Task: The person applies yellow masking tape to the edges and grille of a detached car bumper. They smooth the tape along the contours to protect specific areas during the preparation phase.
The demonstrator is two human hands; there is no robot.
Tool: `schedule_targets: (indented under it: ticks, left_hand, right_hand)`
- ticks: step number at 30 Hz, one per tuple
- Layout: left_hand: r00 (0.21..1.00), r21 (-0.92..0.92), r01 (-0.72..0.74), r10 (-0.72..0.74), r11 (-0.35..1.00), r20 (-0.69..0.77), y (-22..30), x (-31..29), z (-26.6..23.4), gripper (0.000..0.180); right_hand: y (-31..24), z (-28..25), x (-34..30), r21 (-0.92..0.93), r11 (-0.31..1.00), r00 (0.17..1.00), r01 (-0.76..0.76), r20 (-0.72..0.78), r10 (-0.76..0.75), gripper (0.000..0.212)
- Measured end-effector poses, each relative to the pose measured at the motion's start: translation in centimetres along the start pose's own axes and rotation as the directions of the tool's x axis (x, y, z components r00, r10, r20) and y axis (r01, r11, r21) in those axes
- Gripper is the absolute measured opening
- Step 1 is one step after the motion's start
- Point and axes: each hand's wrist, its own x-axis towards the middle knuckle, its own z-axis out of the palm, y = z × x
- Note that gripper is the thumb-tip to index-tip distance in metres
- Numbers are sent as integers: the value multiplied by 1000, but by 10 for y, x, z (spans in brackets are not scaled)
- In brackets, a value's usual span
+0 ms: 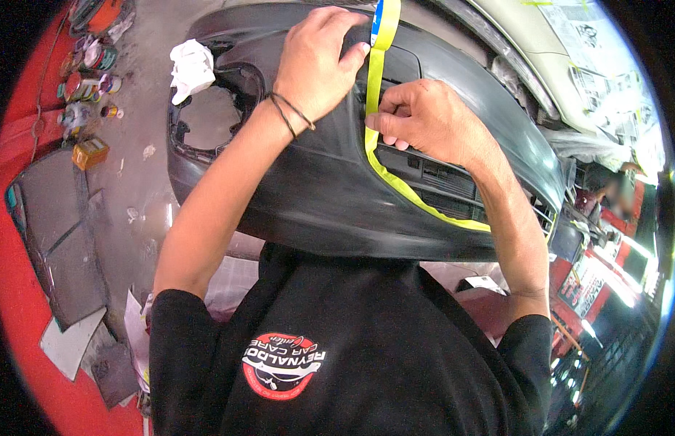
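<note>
A black car bumper point(301, 196) lies in front of me, its surface dull and streaked. Yellow masking tape point(403, 190) follows the edge of its grille opening point(446, 178), curving down and along to the right. From the upper corner the strip rises straight to the tape roll point(385, 29), which has a blue label on its side. My left hand point(319, 58) holds that roll at its left edge, between thumb and fingers. Lower down, my right hand point(428, 120) has curled fingers, with the thumb and fingertips closed at the strip by the opening's upper left corner.
A crumpled white paper point(191, 69) sits on the bumper's left end, beside a round opening. Cans and bottles point(83, 87), a small orange box point(90, 152) and dark panels point(65, 247) stand at left. A light-coloured car body point(541, 51) with papered areas is at far right.
</note>
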Motion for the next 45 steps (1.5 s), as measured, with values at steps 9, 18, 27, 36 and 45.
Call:
schedule_targets:
  ticks: [9,18,27,36,45]
  left_hand:
    - [759,322,193,-349,927,550,176,-75,-102,39]
    - [724,605,49,-445,795,526,204,-69,-71,41]
    - [655,584,149,-522,798,546,203,-68,-52,38]
    - [670,517,141,-465,845,579,195,-71,-59,48]
    - [672,476,104,-415,873,613,188,-72,-66,55]
  right_hand:
    - [16,-14,13,89,982,973,167,146,-178,27]
    - [22,-13,20,104,961,953,256,136,-269,24]
    - [27,-13,15,194,960,970,200,98,-222,23]
    - [20,-1,12,104,966,971,238,-2,-239,18]
    - [23,11,12,8,959,956,284,-85,-282,18]
